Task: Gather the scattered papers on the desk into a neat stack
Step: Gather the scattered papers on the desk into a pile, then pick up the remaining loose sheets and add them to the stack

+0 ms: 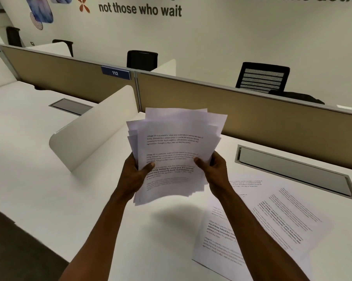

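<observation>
Both hands hold a loose bundle of papers point(171, 155) up off the bench point(39, 179). Left hand point(137, 171) clamps the lower left edge, thumb on the front sheet; right hand point(212, 169) clamps the lower right edge the same way. Sheets are fanned and misaligned, corners sticking out at the top. Paper looks light, floppy and slippery sheet to sheet, so grip the side edges and tap to square. More loose sheets point(272, 216) lie flat on the bench at right, overlapping, not yet gathered.
</observation>
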`<state>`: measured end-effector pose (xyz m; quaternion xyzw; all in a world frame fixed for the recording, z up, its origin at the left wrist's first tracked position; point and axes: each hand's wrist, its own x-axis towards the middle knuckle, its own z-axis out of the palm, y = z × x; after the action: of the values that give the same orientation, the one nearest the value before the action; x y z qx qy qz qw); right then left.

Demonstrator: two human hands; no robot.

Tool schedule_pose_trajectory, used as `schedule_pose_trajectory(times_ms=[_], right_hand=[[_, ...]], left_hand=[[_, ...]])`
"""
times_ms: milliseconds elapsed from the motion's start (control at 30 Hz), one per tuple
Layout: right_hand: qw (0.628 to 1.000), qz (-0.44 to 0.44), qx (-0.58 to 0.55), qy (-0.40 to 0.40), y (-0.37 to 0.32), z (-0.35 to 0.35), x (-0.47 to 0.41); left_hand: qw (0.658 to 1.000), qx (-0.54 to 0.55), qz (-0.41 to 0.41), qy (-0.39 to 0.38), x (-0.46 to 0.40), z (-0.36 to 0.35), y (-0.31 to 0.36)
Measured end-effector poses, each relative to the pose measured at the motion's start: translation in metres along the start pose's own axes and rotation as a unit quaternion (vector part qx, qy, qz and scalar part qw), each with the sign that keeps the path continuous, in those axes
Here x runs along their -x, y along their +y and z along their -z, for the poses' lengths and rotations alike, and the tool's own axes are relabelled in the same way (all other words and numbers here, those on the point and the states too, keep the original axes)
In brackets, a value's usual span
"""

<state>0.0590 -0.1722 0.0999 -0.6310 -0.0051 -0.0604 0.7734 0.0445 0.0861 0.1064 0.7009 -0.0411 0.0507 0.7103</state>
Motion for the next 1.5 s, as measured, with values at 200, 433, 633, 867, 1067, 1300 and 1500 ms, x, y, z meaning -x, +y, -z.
schedule_pose_trajectory(times_ms=[200, 433, 633, 867, 1067, 1300, 1500], right_hand=[[1.000, 0.018, 0.006, 0.008, 0.018, 0.003, 0.016], [0.993, -0.052, 0.106, 0.018, 0.054, -0.003, 0.036], [0.992, -0.024, 0.122, 0.004, 0.042, -0.005, 0.033], [0.988, -0.034, 0.146, 0.048, 0.052, -0.009, 0.046], [0.972, -0.008, 0.223, 0.078, 0.034, 0.003, 0.048], [0.946, 0.009, 0.258, 0.194, 0.004, 0.075, 0.072], [0.918, -0.036, 0.200, 0.342, -0.003, 0.142, 0.106]], left_hand=[[0.999, 0.011, 0.016, 0.032, 0.010, -0.005, -0.022], [0.997, 0.015, 0.051, 0.056, 0.020, -0.020, -0.052], [0.997, 0.034, 0.045, 0.051, 0.013, -0.018, -0.046], [0.991, 0.033, 0.057, 0.116, 0.020, -0.030, -0.055], [0.993, -0.073, 0.020, 0.093, 0.020, -0.051, -0.042], [0.984, -0.171, -0.040, -0.007, 0.016, -0.115, -0.016], [0.984, -0.130, 0.072, -0.097, 0.016, -0.199, -0.020]])
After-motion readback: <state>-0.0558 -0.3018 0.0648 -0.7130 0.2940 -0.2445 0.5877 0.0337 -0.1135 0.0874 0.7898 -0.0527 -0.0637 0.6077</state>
